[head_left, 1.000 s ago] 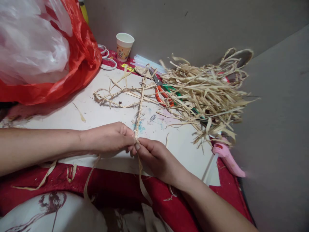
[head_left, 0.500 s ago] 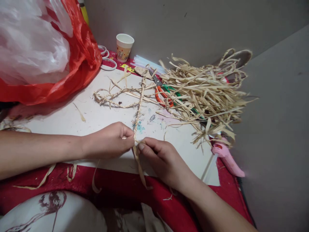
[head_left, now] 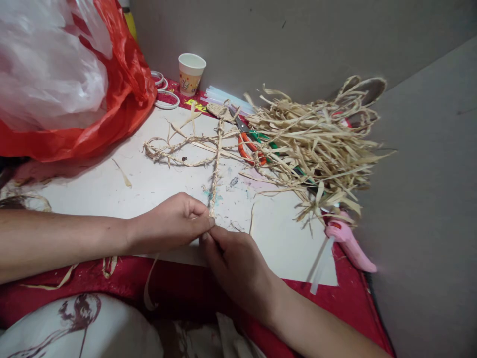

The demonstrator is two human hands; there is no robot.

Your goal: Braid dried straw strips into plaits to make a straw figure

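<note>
A thin braided cord of pale dried husk strips runs from the back of the white sheet down to my hands. My left hand pinches its near end between thumb and forefinger. Right against it, my right hand is closed, thumb and fingers pressed together on the cord's end strands, which the fingers mostly hide. More of the braid lies in a loop on the sheet, left of the stretched part.
Orange-handled scissors lie beside a large heap of husk strips. A pink glue gun rests at the right edge. Behind stand a paper cup and glue sticks. A red plastic bag fills the left. White sheet covers the table.
My right hand has moved left and a little down, up against my left hand. The loose strands that hung below the braid are now hidden by my hands.
</note>
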